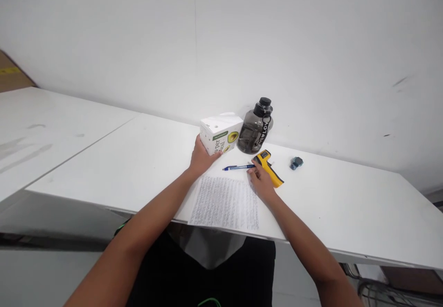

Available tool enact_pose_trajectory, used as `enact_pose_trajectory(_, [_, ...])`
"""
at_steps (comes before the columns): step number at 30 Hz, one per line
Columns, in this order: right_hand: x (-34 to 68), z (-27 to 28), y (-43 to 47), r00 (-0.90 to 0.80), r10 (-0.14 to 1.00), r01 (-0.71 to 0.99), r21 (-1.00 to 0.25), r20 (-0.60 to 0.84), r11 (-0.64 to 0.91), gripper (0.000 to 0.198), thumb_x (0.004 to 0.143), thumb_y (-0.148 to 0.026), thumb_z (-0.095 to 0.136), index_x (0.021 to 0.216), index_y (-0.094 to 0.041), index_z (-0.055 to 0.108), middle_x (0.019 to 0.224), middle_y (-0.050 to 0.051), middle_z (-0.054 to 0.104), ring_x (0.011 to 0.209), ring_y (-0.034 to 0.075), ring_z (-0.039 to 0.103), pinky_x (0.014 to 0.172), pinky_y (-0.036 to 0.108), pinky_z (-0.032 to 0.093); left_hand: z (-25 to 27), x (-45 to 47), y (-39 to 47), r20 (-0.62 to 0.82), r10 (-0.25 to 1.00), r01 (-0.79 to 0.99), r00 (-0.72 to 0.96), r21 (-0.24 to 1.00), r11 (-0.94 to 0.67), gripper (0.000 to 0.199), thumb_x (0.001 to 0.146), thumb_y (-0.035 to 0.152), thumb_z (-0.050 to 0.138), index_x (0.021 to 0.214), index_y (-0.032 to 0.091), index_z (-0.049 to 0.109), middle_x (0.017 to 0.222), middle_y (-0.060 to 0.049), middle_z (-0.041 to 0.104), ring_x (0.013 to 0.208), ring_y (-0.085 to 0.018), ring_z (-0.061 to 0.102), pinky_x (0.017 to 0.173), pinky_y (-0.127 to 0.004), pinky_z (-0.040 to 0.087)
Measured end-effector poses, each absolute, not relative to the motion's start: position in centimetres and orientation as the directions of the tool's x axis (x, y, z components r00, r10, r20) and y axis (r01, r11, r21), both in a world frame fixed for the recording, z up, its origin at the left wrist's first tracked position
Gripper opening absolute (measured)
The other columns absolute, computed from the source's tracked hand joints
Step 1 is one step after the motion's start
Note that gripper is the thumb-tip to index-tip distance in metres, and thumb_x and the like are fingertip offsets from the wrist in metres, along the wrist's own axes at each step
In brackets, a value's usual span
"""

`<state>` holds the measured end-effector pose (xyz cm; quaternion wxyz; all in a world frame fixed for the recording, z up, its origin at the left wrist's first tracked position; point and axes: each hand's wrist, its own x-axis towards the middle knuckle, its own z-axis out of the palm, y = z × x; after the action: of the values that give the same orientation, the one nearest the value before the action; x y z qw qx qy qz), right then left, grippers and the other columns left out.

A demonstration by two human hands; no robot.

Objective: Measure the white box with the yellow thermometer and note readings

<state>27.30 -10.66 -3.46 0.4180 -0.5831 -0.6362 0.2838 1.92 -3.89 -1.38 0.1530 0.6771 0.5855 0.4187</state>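
My left hand (201,157) is closed around the lower left side of a white box (221,134) with avocado pictures, its thumb across the front. The box looks slightly tilted beside a dark water bottle (254,134). In my right hand (261,181) is the right end of a blue pen (238,167), gripped by the fingers, its tip pointing left. Just right of those fingers lies a yellow and black infrared thermometer (272,172). A sheet of paper covered in dense writing (224,203) lies between my forearms at the table's front edge.
Farther right on the white table (346,201) sits a small dark blue-green object (296,162), perhaps a watch. A white wall (138,44) rises behind the table. A brown box (12,74) shows at the far left, and chair-like metal frames (384,288) at lower right.
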Motion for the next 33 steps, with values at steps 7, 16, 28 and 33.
enact_pose_trajectory(7, [30.3,-1.7,-11.5,0.043,0.825,0.885,-0.405,0.564,0.23,0.04,0.095,-0.037,0.041,0.11,-0.017,0.073,0.076,0.009,0.07,0.07,0.021,0.063,0.07,0.034,0.046,-1.6,1.8,-3.6,0.169,0.962,0.377,-0.214,0.923,-0.079,0.089,0.064,0.047,0.085,0.13,0.023,0.029,0.133,-0.016,0.053,0.12,-0.033,0.058,0.094,-0.05,0.052])
enact_pose_trajectory(16, [30.8,-1.0,-10.7,0.237,0.944,0.956,-0.225,0.228,-0.186,0.064,0.088,-0.057,0.057,0.135,-0.014,0.056,0.102,0.014,0.067,0.093,0.03,0.061,0.072,0.036,0.045,-1.5,1.7,-3.2,0.097,0.953,0.14,-0.286,0.988,-0.058,0.087,0.057,0.035,0.092,0.12,0.026,0.034,0.122,-0.012,0.058,0.115,-0.03,0.062,0.092,-0.048,0.057])
enact_pose_trajectory(28, [31.1,-0.8,-11.4,0.384,0.923,0.834,-0.436,0.017,-0.339,0.074,0.082,-0.06,0.058,0.142,-0.018,0.052,0.125,0.014,0.063,0.116,0.033,0.059,0.092,0.039,0.047,-1.9,0.8,-2.5,0.09,0.973,-0.416,-0.211,0.893,-0.173,0.059,0.068,0.048,0.083,0.114,0.02,0.056,0.118,-0.01,0.07,0.109,-0.029,0.068,0.098,-0.047,0.054])
enact_pose_trajectory(33, [30.5,1.6,-12.1,0.419,0.908,0.764,-0.551,0.029,-0.335,0.066,0.084,-0.045,0.058,0.141,-0.012,0.052,0.133,0.019,0.059,0.124,0.033,0.056,0.097,0.038,0.044,2.6,0.5,-4.6,-0.037,0.99,-0.329,-0.139,0.944,-0.011,0.063,0.059,0.038,0.089,0.106,0.013,0.056,0.106,-0.015,0.072,0.099,-0.03,0.071,0.091,-0.047,0.056])
